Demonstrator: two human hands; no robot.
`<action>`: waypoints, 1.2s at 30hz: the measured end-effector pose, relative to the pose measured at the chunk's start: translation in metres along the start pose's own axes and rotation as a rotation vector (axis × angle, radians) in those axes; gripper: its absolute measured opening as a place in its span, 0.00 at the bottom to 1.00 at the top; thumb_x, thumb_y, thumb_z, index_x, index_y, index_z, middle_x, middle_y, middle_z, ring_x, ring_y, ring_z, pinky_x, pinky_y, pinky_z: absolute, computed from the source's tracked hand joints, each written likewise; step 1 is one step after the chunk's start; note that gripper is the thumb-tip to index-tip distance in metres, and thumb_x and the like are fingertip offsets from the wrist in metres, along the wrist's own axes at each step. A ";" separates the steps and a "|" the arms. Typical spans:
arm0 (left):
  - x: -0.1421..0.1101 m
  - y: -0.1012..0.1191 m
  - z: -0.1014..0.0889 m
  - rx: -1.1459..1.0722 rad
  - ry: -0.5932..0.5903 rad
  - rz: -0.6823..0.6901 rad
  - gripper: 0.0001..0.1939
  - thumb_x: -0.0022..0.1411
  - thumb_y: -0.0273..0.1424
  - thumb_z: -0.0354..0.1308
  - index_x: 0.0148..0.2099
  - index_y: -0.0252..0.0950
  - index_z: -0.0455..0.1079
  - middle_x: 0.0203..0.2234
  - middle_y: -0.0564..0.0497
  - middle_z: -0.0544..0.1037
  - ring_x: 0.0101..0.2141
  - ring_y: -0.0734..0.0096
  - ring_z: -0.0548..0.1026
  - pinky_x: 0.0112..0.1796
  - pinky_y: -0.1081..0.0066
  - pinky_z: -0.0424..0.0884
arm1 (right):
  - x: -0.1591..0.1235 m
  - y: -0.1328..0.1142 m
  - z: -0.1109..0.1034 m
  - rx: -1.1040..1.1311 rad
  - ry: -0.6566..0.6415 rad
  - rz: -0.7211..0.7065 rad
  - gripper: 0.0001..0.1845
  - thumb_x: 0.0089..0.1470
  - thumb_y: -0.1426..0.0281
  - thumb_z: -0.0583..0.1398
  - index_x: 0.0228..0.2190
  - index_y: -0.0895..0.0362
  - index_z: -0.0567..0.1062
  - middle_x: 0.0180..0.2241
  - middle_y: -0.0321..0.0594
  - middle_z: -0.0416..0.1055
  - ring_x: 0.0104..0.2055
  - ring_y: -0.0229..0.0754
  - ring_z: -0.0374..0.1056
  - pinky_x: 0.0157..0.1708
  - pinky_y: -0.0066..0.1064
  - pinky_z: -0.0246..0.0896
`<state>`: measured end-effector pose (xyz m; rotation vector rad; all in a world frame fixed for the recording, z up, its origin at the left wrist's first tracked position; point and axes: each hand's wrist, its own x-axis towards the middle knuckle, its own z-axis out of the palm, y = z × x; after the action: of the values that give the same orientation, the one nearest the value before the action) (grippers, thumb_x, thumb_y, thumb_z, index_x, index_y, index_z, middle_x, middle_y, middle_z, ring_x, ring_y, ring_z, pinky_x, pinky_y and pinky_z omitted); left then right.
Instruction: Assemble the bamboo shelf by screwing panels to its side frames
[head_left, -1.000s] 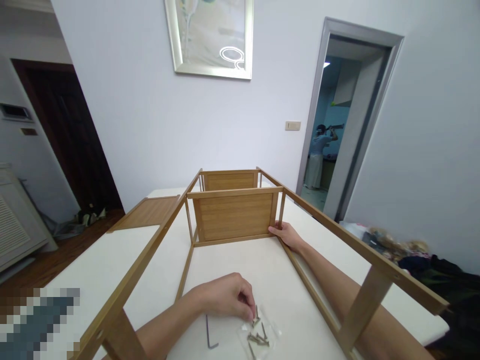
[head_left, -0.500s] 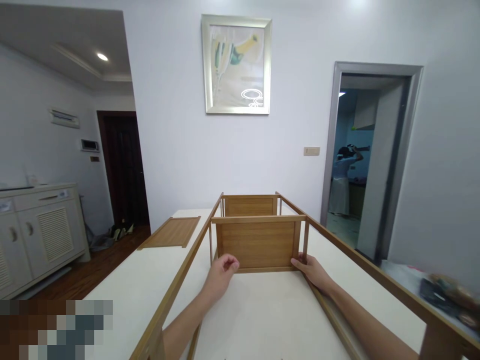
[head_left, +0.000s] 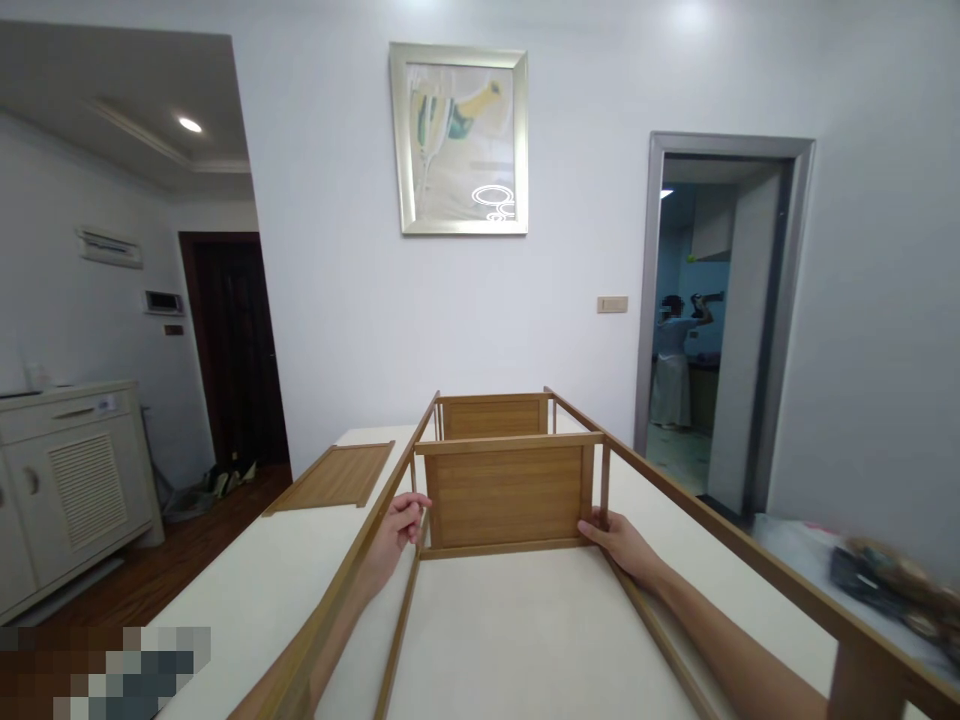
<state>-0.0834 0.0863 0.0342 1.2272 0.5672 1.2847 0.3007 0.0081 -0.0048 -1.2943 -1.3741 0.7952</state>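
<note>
A wooden shelf frame (head_left: 645, 470) lies on its side along a white table, its long rails running toward me. An upright wooden panel (head_left: 510, 495) spans the frame's middle, and another panel (head_left: 495, 415) closes the far end. My right hand (head_left: 619, 545) is closed at the middle panel's lower right corner, thumb on its edge and fingers partly hidden behind the post. By the panel's left edge is my left hand (head_left: 397, 535), its fingers curled together near the left post. What they pinch, if anything, is too small to make out.
A loose wooden panel (head_left: 334, 475) lies flat on the white table (head_left: 225, 570) at the left. A framed picture (head_left: 459, 140) hangs on the wall. Through the doorway at right stands a person (head_left: 673, 360) with raised arms. Bagged items (head_left: 892, 590) lie beyond the table's right side.
My left hand has moved left, from in front of the middle panel to beside its left edge. My right hand stays at the lower right corner. The view has shifted slightly.
</note>
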 end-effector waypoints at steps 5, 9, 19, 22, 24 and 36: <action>0.015 0.002 -0.026 -0.167 0.144 0.068 0.13 0.45 0.27 0.70 0.35 0.30 0.77 0.24 0.52 0.75 0.24 0.78 0.71 0.24 0.79 0.68 | 0.000 0.006 0.000 -0.004 0.049 -0.010 0.28 0.40 0.46 0.66 0.33 0.57 0.76 0.35 0.43 0.78 0.42 0.52 0.72 0.45 0.43 0.64; 0.028 0.013 -0.034 -0.187 0.301 0.122 0.12 0.47 0.24 0.68 0.37 0.30 0.76 0.30 0.47 0.80 0.28 0.73 0.77 0.30 0.76 0.75 | 0.001 0.011 -0.001 -0.009 0.074 -0.013 0.29 0.39 0.46 0.67 0.34 0.57 0.76 0.35 0.42 0.78 0.41 0.51 0.71 0.44 0.43 0.64; 0.042 0.045 0.007 -0.307 0.479 0.206 0.03 0.52 0.23 0.65 0.32 0.31 0.75 0.28 0.49 0.80 0.30 0.73 0.78 0.33 0.75 0.77 | 0.002 0.013 -0.004 -0.028 0.068 -0.016 0.29 0.40 0.46 0.66 0.34 0.57 0.76 0.34 0.42 0.77 0.39 0.50 0.71 0.43 0.42 0.64; 0.043 0.044 0.016 -0.328 0.443 0.200 0.07 0.49 0.25 0.68 0.32 0.31 0.75 0.26 0.51 0.79 0.28 0.73 0.77 0.30 0.74 0.76 | 0.002 0.012 -0.004 -0.038 0.057 -0.004 0.30 0.40 0.46 0.66 0.35 0.57 0.77 0.34 0.42 0.78 0.41 0.52 0.71 0.44 0.43 0.64; 0.043 0.045 0.020 -0.315 0.448 0.220 0.10 0.46 0.28 0.70 0.32 0.32 0.74 0.25 0.52 0.78 0.26 0.75 0.76 0.29 0.74 0.74 | 0.002 0.012 -0.004 -0.034 0.039 0.002 0.30 0.40 0.45 0.66 0.36 0.57 0.77 0.35 0.43 0.78 0.41 0.52 0.71 0.45 0.43 0.64; 0.043 0.045 0.024 -0.224 0.511 0.259 0.17 0.42 0.34 0.73 0.34 0.31 0.75 0.27 0.51 0.78 0.28 0.74 0.75 0.33 0.72 0.72 | 0.002 0.003 -0.003 -0.058 0.015 0.047 0.31 0.40 0.45 0.65 0.36 0.57 0.78 0.35 0.44 0.78 0.42 0.55 0.72 0.46 0.44 0.65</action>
<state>-0.0687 0.1092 0.0953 0.8007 0.6166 1.8496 0.3049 0.0099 -0.0061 -1.3796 -1.3682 0.7804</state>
